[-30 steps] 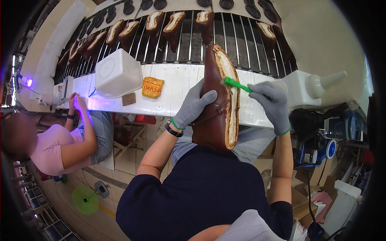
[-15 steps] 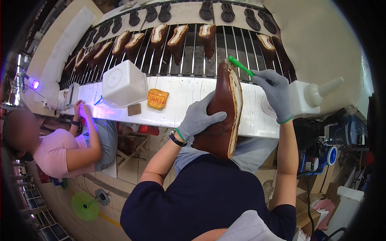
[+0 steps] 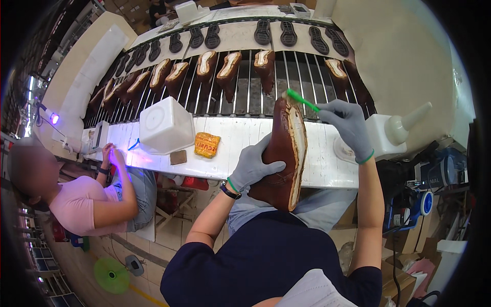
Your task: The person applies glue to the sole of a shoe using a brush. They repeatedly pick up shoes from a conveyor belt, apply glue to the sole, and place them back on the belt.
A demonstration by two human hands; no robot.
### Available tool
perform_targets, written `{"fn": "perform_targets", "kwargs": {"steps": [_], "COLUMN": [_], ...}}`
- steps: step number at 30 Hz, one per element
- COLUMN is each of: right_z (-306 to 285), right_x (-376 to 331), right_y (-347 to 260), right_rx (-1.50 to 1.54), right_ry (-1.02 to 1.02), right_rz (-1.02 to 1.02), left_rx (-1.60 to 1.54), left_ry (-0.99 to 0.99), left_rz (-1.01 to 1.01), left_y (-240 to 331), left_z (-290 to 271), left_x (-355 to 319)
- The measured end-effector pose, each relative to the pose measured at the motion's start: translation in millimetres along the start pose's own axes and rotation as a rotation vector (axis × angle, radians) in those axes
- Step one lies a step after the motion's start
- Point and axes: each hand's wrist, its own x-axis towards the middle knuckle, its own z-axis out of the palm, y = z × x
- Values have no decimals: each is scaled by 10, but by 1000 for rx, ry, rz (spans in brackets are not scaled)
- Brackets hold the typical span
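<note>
My gloved left hand (image 3: 254,162) is wrapped round a brown leather shoe upper (image 3: 279,146), holding it up in front of me. Its pale, unsoled underside faces right, with a narrow end pointing away. Pinched in my gloved right hand (image 3: 349,128) is a green-handled brush (image 3: 304,101). The brush head touches or sits just over the rim at the upper's far end; I cannot tell which. Just right of my right hand stands a white bottle with a spout (image 3: 391,132), beside a round white dish (image 3: 345,150).
Behind the white bench (image 3: 230,130), several brown uppers (image 3: 228,70) rest on a metal-rod conveyor, with black soles (image 3: 263,33) behind. A white container (image 3: 166,126), yellow packet (image 3: 207,145) and small brown block (image 3: 178,157) lie left. Another person (image 3: 92,197) sits at left.
My view has tilted up, so the bench and conveyor sit lower in the picture. The brush head has shifted slightly left across the upper's far end. Both hands keep their holds.
</note>
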Motion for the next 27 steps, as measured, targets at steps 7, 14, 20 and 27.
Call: {"fn": "perform_targets", "kwargs": {"steps": [7, 14, 20, 27], "right_z": [-39, -141, -148, -129], "right_x": [45, 74, 53, -78], "right_y": [-21, -122, -162, -121], "right_rx": [-8, -56, -83, -145], "right_ry": [-71, -330, -418, -505], "right_rz": [-114, -176, -141, -83], "left_rx": [-85, -371, -492, -497], "left_ry": [10, -51, -41, 26], "left_rz": [35, -40, -56, -60], "left_y": [-65, -76, 38, -1], "left_z": [-19, -41, -19, -18], "left_x": [22, 26, 4, 14]}}
